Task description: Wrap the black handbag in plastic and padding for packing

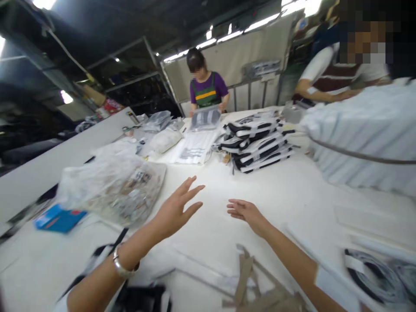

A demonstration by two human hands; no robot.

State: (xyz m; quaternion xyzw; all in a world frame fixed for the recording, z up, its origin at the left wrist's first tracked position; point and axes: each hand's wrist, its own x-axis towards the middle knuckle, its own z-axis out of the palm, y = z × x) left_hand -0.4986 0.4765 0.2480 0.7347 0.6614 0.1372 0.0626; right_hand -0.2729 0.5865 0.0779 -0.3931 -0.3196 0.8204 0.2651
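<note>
My left hand (177, 208) reaches forward over the white table (286, 195) with its fingers stretched and apart, holding nothing. My right hand (245, 212) hovers just to its right, palm down, fingers loosely extended and empty. A silver bracelet (121, 266) circles my left wrist. A clear plastic bag of small items (120, 190) lies left of my left hand. A stack of folded black and white garments (258, 145) sits further ahead.
A person in a purple top and green apron (206, 89) handles a bagged garment (205, 118) at the far end. Another person (328, 71) works at the right. A pile of white fabric (364, 134), cardboard strips (247, 277) and a blue packet (58, 219) lie around.
</note>
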